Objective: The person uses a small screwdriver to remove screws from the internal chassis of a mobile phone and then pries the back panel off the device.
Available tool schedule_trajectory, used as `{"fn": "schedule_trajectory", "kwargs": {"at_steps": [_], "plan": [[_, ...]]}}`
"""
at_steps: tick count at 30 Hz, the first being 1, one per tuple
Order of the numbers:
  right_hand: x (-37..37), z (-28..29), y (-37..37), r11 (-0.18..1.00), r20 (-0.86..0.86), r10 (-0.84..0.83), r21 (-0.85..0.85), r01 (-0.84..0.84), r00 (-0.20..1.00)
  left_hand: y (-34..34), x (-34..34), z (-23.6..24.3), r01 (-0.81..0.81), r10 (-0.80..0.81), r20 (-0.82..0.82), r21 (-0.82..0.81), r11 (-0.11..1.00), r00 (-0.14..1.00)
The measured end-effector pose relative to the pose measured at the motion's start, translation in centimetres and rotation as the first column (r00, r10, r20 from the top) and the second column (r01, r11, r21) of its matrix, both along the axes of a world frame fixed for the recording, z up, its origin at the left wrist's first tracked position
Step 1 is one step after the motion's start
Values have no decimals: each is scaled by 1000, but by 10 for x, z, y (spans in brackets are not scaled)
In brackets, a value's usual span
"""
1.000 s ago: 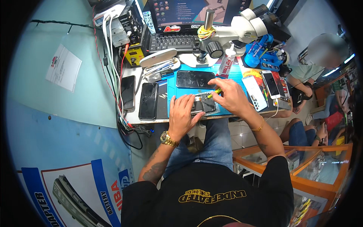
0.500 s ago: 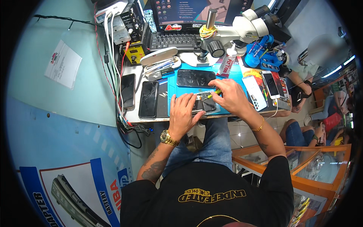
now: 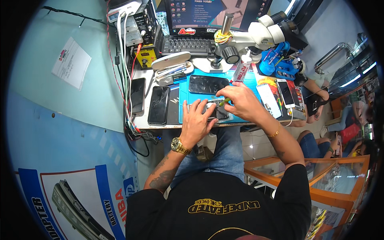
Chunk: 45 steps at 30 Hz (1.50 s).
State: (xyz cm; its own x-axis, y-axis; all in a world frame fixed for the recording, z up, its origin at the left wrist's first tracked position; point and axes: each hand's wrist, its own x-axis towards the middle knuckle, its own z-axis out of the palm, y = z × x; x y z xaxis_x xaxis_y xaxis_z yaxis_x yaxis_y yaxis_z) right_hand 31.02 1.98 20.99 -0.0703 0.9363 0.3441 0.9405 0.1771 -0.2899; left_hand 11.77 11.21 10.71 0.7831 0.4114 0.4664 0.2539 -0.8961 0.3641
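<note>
An opened phone (image 3: 220, 113) with its inner parts exposed lies near the front edge of the blue work mat (image 3: 183, 102). My left hand (image 3: 195, 122) rests on its left part, fingers spread, thumb near the front edge. In my right hand (image 3: 242, 103) is a screwdriver (image 3: 225, 101) with a yellow-green handle, pinched between thumb and fingers. It slants down to the upper part of the opened phone; its tip is too small to make out. Just beyond both hands lies a dark phone (image 3: 208, 84), face up.
Left of the mat lie two dark phones (image 3: 159, 105). To the right are a white phone back (image 3: 269, 100) and a cabled white phone (image 3: 286, 94). Behind stand a glue tube (image 3: 242, 69), a microscope (image 3: 262, 34), a blue tool holder (image 3: 276, 64), an open case (image 3: 172, 68) and a keyboard (image 3: 187, 46).
The view has shifted slightly. My right hand has tilted a little, and the screwdriver handle now stands nearer the upper part of the opened phone. My left hand stays on the phone.
</note>
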Motion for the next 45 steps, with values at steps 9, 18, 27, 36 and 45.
{"fn": "schedule_trajectory", "kwargs": {"at_steps": [9,18,27,36,45], "plan": [[-1,7,12,956,172,-52,-276,99,984,0,4,1,21,-25,-53,-61,998,998],[-12,25,31,923,247,73,-383,28,966,34,34,3,397,-299,273,-454,798,914],[-10,27,28,934,181,74,-356,-5,981,35,42,9,219,-132,310,-265,939,942],[5,11,23,973,190,115,-221,-72,975,30,14,-3,186,-182,36,-151,971,983],[-8,33,30,939,161,77,-342,-18,984,30,14,-3,164,-159,43,-156,974,986]]}}
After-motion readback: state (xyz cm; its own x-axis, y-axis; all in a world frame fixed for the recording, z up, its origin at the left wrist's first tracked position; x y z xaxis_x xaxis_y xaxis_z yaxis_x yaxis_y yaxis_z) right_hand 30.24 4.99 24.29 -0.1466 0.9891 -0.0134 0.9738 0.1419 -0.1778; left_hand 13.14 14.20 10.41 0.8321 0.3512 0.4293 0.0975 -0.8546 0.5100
